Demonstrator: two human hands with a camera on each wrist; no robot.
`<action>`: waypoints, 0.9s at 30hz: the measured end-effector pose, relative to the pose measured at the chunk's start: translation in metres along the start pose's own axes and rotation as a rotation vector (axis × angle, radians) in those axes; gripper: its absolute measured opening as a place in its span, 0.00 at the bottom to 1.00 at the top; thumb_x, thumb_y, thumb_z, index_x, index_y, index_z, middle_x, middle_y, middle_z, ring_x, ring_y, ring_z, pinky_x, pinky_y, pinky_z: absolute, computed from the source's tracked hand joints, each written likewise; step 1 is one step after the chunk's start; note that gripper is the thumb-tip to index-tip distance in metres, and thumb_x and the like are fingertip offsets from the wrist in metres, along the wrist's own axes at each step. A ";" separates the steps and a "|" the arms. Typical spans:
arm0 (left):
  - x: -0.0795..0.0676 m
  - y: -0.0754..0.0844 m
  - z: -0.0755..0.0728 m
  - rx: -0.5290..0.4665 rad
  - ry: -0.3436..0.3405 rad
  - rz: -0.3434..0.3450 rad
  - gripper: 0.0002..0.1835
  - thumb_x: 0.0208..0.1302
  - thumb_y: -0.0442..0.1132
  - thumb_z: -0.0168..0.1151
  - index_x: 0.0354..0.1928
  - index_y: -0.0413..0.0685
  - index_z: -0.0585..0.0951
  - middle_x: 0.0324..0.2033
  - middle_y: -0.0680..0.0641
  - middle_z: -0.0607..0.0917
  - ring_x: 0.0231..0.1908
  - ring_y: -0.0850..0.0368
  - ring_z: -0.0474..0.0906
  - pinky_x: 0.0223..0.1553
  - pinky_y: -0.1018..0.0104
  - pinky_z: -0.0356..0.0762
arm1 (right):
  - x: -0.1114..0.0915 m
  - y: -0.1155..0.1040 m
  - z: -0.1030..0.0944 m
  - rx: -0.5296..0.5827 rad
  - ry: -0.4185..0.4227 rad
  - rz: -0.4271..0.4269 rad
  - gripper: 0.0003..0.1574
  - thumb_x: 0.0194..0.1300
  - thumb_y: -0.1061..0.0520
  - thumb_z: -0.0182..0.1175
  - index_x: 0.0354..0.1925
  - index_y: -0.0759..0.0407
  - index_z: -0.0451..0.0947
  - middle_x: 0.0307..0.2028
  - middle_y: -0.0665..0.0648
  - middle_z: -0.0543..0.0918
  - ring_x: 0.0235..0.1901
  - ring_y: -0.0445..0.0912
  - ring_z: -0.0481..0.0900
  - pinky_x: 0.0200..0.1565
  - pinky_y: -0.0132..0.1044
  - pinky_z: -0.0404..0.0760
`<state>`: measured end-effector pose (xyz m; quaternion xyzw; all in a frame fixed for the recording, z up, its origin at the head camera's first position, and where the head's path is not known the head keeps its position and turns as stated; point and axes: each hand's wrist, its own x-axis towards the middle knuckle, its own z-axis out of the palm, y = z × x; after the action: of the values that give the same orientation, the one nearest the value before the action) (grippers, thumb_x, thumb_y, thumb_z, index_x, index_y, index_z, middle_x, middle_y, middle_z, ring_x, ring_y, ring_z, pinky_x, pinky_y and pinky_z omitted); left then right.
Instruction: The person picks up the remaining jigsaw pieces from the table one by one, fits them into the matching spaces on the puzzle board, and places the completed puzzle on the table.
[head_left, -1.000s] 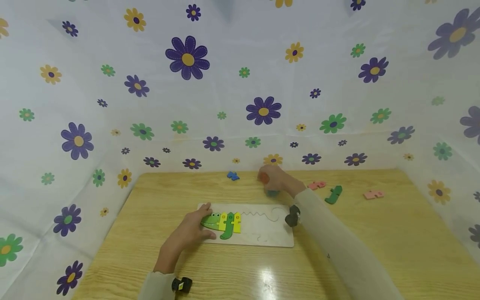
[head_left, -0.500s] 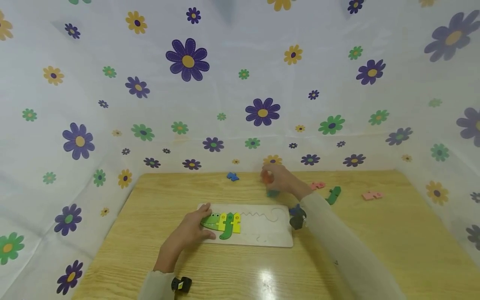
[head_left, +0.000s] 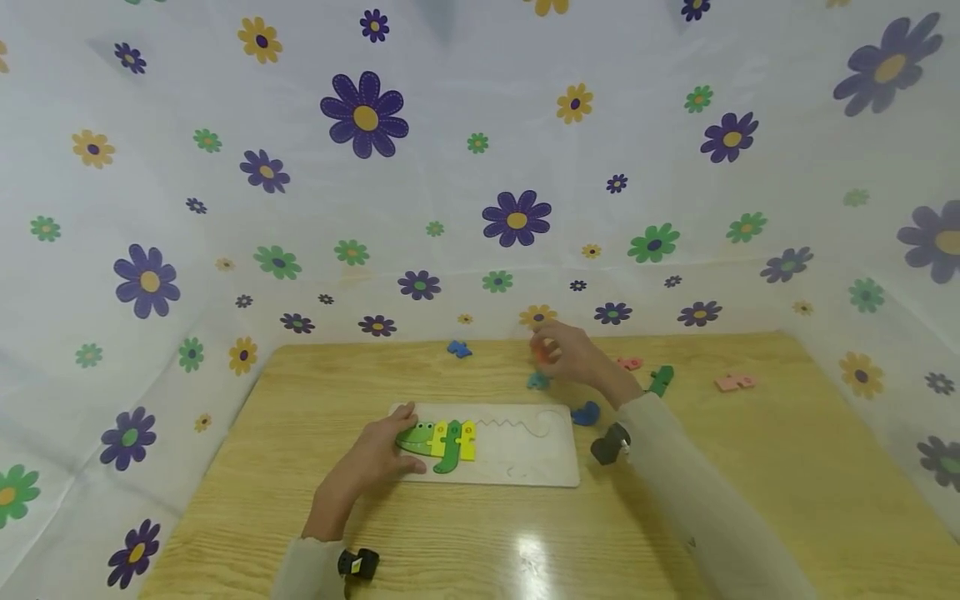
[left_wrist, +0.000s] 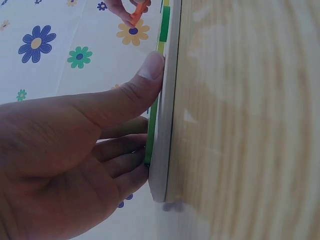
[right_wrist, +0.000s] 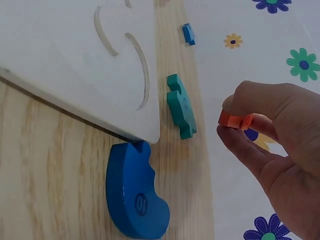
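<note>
My right hand point(head_left: 573, 354) pinches an orange puzzle piece point(right_wrist: 231, 119) between thumb and fingers, raised over the table's back edge. Under it lies a teal puzzle piece point(head_left: 537, 381). My left hand point(head_left: 378, 446) rests on the left end of a pale wooden puzzle board point(head_left: 525, 454), thumb on the near side and fingers spread toward the far side. Fitted in the board are a green crocodile head point(head_left: 417, 442), yellow pieces point(head_left: 468, 442) and a green leg piece point(head_left: 448, 454). A blue curved tail piece point(right_wrist: 135, 192) marked 10 lies at the board's right corner.
A small blue piece point(head_left: 460, 349) lies near the table's back edge. Right of my right hand are a pink piece point(head_left: 630, 363), a green leg piece point(head_left: 660, 381) and another pink piece point(head_left: 735, 382). A flowered white cloth point(head_left: 442, 167) stands behind the table point(head_left: 450, 542).
My right hand, holding the orange piece, has shifted slightly right, uncovering more of the teal piece and the blue tail piece. My left hand stays on the board.
</note>
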<state>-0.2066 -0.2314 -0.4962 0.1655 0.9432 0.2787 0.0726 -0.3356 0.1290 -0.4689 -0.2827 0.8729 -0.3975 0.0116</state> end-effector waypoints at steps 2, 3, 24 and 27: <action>-0.002 0.000 0.000 0.002 0.000 -0.004 0.45 0.53 0.40 0.80 0.70 0.28 0.70 0.75 0.33 0.62 0.75 0.35 0.56 0.74 0.44 0.57 | -0.003 0.000 0.000 0.015 0.017 -0.003 0.20 0.56 0.73 0.69 0.49 0.72 0.80 0.65 0.75 0.73 0.50 0.64 0.84 0.47 0.43 0.89; -0.002 0.000 0.000 -0.002 -0.002 -0.008 0.45 0.53 0.40 0.80 0.70 0.28 0.70 0.75 0.33 0.62 0.76 0.35 0.55 0.74 0.44 0.57 | -0.005 0.000 -0.001 0.022 0.028 -0.007 0.20 0.56 0.72 0.69 0.49 0.72 0.80 0.65 0.74 0.73 0.50 0.64 0.84 0.47 0.44 0.89; 0.001 0.006 0.003 0.014 0.027 -0.003 0.44 0.55 0.43 0.80 0.68 0.27 0.72 0.75 0.34 0.64 0.75 0.34 0.57 0.73 0.41 0.59 | -0.051 -0.014 -0.017 0.051 0.193 -0.064 0.20 0.58 0.74 0.70 0.50 0.69 0.82 0.64 0.67 0.75 0.49 0.62 0.84 0.46 0.52 0.88; 0.000 0.005 0.003 0.011 0.030 -0.013 0.44 0.54 0.43 0.81 0.68 0.28 0.73 0.75 0.34 0.64 0.75 0.34 0.56 0.73 0.41 0.59 | -0.056 -0.016 -0.016 0.038 0.207 -0.069 0.21 0.58 0.75 0.70 0.50 0.67 0.82 0.64 0.66 0.75 0.50 0.61 0.85 0.46 0.50 0.88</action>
<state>-0.2047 -0.2263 -0.4960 0.1557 0.9468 0.2755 0.0591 -0.2852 0.1601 -0.4580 -0.2699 0.8514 -0.4413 -0.0867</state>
